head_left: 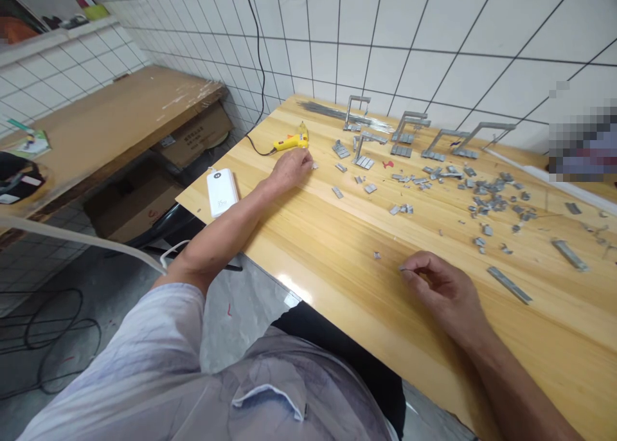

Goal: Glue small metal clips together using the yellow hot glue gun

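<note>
My left hand (292, 168) is stretched out across the wooden table (347, 280), fingers curled down, pinching a small staple piece (315, 166) just below the yellow glue gun (290, 141). Nearer to me, my right hand (441, 285) rests on the table with thumb and forefinger pinched on a thin metal staple strip (403, 269). Several small grey staple blocks (491, 203) lie scattered over the table's middle and right. Little frames (409, 127) built of staples stand in a row near the tiled wall.
A white power bank (222, 192) lies at the table's left corner. Long staple strips (509, 284) lie to the right. A black cable (258, 49) runs down the tiled wall. A second wooden bench (101, 126) with cardboard boxes under it stands to the left.
</note>
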Motion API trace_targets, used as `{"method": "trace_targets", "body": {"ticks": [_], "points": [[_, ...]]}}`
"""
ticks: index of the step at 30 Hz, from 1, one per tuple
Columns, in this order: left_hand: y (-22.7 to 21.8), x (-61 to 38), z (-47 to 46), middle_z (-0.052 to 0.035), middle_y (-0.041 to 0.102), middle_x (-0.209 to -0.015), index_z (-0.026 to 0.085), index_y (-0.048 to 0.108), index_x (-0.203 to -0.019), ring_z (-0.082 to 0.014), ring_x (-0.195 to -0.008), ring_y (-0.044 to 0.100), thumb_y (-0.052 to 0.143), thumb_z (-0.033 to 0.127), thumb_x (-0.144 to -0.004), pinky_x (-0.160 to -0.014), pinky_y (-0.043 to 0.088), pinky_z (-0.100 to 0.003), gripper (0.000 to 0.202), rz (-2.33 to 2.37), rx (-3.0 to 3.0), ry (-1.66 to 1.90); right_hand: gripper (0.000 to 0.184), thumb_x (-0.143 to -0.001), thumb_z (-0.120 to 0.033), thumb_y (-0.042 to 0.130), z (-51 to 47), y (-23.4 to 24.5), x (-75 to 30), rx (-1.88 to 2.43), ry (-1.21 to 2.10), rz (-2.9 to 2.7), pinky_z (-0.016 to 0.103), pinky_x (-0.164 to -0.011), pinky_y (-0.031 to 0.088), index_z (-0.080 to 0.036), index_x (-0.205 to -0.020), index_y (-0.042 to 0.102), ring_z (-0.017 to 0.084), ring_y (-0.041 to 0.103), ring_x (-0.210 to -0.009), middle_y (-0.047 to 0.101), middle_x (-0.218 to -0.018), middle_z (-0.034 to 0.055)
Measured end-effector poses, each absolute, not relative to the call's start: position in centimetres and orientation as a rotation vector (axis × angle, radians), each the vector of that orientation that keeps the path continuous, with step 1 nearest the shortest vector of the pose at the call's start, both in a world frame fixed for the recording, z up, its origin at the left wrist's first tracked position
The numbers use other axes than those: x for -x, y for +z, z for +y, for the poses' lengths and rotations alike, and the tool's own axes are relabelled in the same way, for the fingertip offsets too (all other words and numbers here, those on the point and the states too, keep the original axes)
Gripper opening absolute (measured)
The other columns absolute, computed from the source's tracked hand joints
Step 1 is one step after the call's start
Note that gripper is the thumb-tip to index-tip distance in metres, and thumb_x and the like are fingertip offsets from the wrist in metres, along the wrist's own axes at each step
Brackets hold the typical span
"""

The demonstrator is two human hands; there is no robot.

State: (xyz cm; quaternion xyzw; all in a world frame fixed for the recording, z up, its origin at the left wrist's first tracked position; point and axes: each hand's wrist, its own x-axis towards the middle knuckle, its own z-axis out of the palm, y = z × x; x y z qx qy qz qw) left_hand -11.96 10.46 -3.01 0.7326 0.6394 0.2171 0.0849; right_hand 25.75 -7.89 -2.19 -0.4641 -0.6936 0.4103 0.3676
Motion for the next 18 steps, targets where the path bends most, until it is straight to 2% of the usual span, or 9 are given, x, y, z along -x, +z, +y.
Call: {"method": "trace_targets", "body": {"ticks": [6, 11, 18], "points": [[-3.3, 12.11, 10.36, -0.0098, 0.075, -0.102, 0.018, 0.07, -0.097, -0.0246, -0.096, 0.066, 0.059, 0.022, -0.091, -0.092, 0.05, -0.038, 0.013, 1.823, -2.189, 0.785, 0.011, -0.089, -0.026, 0.066, -7.95, -2.21, -25.65, 1.19, 1.07, -1.771, 0.024, -0.061, 0.05, -0.026, -0.078, 0.068, 0.013, 0.06, -0.064, 0.066, -0.071, -0.0015], [-3.23, 12.08, 10.59, -0.0115, 0.075, -0.105, 0.017, 0.075, -0.099, -0.0265, -0.101, 0.066, 0.056, 0.021, -0.092, -0.099, 0.049, -0.041, 0.02, 1.82, -2.248, 0.707, 0.012, -0.089, -0.025, 0.066, -7.99, -2.33, -25.63, 1.195, 1.078, -1.772, 0.023, -0.06, 0.05, -0.026, -0.078, 0.068, 0.013, 0.059, -0.063, 0.066, -0.07, -0.002], [-2.42, 11.41, 11.02, -0.0116, 0.076, -0.108, 0.017, 0.076, -0.096, -0.0276, -0.106, 0.067, 0.053, 0.014, -0.088, -0.1, 0.05, -0.04, 0.024, 1.879, -2.213, 0.57, 0.011, -0.089, -0.028, 0.067, -7.81, -2.43, -25.47, 1.205, 1.063, -1.783, 0.025, -0.06, 0.05, -0.025, -0.078, 0.068, 0.014, 0.06, -0.063, 0.066, -0.069, -0.0012]]}}
